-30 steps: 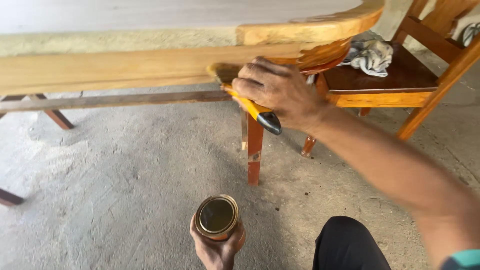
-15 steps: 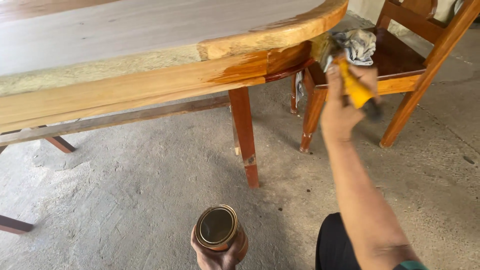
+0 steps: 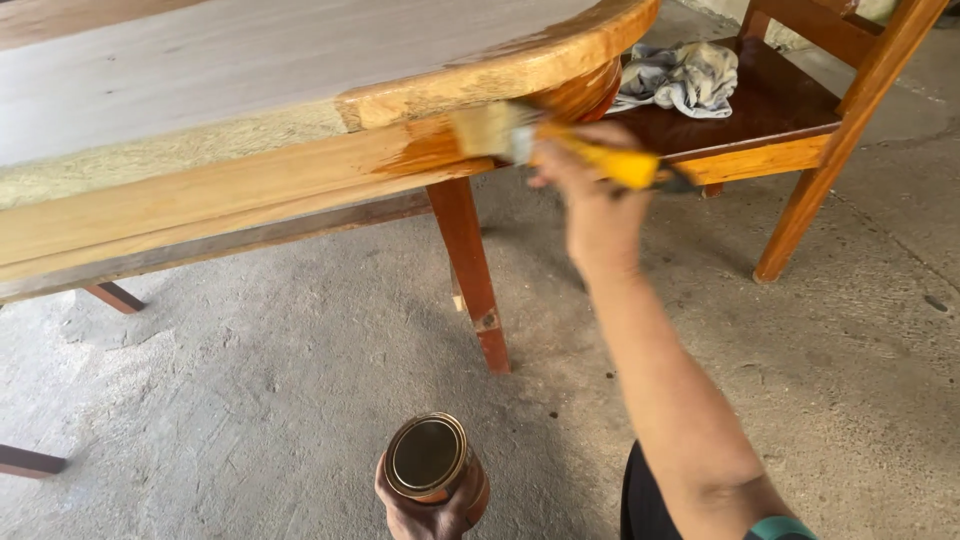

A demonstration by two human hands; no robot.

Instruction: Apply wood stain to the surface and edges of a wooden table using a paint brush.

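My right hand (image 3: 592,190) grips a paintbrush (image 3: 560,148) with a yellow handle. Its pale bristles press against the side edge of a wooden table (image 3: 200,190), beside a wet, darker orange patch of varnish. My left hand (image 3: 420,505) holds an open round tin (image 3: 428,458) of brown varnish low over the floor, near the bottom edge of the view. The tabletop above is pale and bare, and its rounded corner shines orange.
A red-brown table leg (image 3: 475,275) stands between my two hands. A wooden chair (image 3: 800,130) with a crumpled grey rag (image 3: 680,75) on its seat sits at the right. Grey concrete floor (image 3: 250,380) lies below. My dark-clad knee (image 3: 640,500) shows at the bottom.
My right hand swung the brush from the table edge out toward the chair, then back left onto the table's side edge. The tin has stayed low in my left hand.
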